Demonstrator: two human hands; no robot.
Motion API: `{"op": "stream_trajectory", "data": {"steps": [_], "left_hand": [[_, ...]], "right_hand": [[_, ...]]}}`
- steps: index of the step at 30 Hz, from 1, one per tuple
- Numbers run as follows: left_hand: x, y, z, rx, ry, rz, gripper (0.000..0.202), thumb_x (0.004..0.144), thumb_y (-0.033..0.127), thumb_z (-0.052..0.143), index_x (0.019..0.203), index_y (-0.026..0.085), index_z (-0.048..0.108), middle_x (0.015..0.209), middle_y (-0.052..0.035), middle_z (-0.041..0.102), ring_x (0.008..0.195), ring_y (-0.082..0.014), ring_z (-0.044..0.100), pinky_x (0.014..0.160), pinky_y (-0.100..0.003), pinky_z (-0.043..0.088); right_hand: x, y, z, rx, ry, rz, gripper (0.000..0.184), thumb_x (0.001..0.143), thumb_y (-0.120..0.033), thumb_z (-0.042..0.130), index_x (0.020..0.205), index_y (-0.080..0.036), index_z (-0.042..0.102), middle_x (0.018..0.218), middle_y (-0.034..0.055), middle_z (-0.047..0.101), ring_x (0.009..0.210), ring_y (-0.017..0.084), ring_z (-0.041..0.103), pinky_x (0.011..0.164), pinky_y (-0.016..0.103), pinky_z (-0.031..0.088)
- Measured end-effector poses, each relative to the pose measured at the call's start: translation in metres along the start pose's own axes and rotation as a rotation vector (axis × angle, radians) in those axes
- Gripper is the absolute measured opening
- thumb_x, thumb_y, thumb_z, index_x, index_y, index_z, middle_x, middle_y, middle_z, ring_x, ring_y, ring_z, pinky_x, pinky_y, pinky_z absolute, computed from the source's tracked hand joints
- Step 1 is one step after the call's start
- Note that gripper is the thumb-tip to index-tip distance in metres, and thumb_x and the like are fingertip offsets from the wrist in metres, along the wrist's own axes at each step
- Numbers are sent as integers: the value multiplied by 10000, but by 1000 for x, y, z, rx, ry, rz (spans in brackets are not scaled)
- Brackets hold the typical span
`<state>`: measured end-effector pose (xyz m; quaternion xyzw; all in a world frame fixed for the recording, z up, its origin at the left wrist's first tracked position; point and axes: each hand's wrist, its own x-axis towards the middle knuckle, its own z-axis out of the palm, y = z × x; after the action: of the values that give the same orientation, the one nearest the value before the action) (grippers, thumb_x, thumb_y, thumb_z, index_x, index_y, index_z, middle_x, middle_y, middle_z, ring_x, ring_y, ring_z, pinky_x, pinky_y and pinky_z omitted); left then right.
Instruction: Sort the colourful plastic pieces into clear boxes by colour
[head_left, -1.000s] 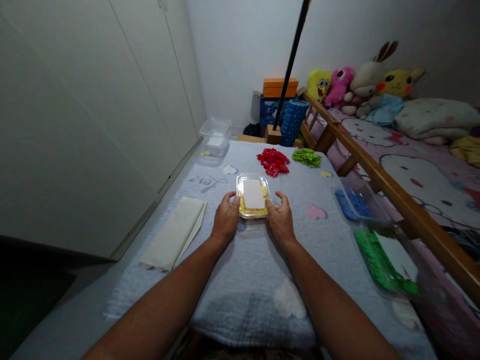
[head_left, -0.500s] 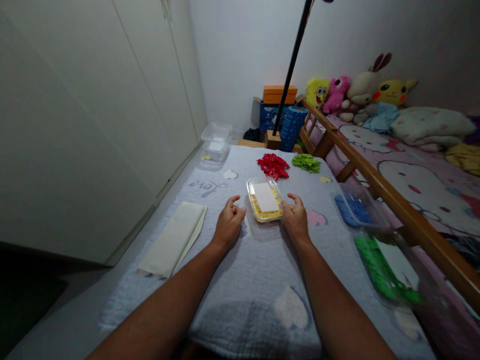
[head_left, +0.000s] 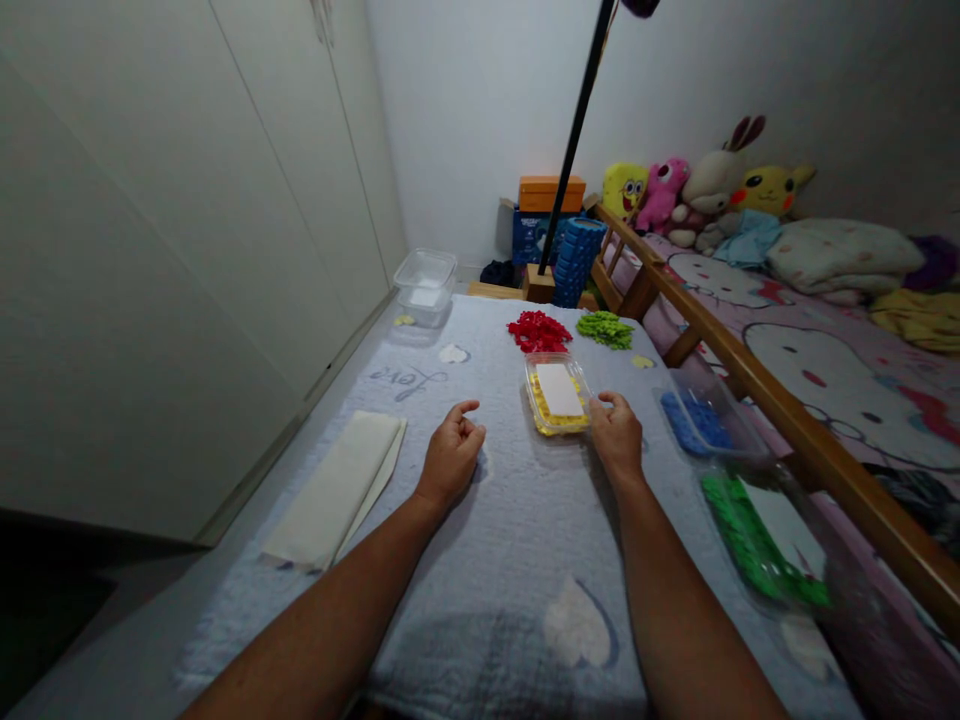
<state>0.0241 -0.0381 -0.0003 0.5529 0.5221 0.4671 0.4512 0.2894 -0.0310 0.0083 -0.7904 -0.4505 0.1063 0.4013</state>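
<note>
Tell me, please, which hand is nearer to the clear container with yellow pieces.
The right hand. It is at the right edge of the clear container; the left hand is to its left, apart from it.

Yellow pieces (head_left: 541, 412), seemingly blue-grey cloth (head_left: 510, 560)
</note>
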Motion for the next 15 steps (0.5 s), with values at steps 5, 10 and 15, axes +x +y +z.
{"op": "stream_trajectory", "data": {"steps": [5,10,15], "left_hand": [[2,-1,0,29,17,31,421,839,339,608,1220,167,647,676,59,511,609,-126,499,605,-251,389],[2,-5,2,30,-54,29,414,836,377,624,1201,184,656,705,53,530,604,-124,497,600,-254,391],[6,-9,4,3,-66,-30,399,791,412,672,1128,196,684,858,-7,594,714,-141,550,652,-266,437]], "right_hand": [[20,5,-7,-66,-14,-71,490,856,-539,461,965,-151,740,898,126,719,845,250,622,765,339,444],[22,5,1,86,-157,-50,411,804,-532,546,880,-170,723,783,59,704,727,206,615,674,309,441],[8,-2,12,279,-234,-16,404,755,-554,617,853,-171,701,681,21,655,651,182,588,566,271,417]]}}
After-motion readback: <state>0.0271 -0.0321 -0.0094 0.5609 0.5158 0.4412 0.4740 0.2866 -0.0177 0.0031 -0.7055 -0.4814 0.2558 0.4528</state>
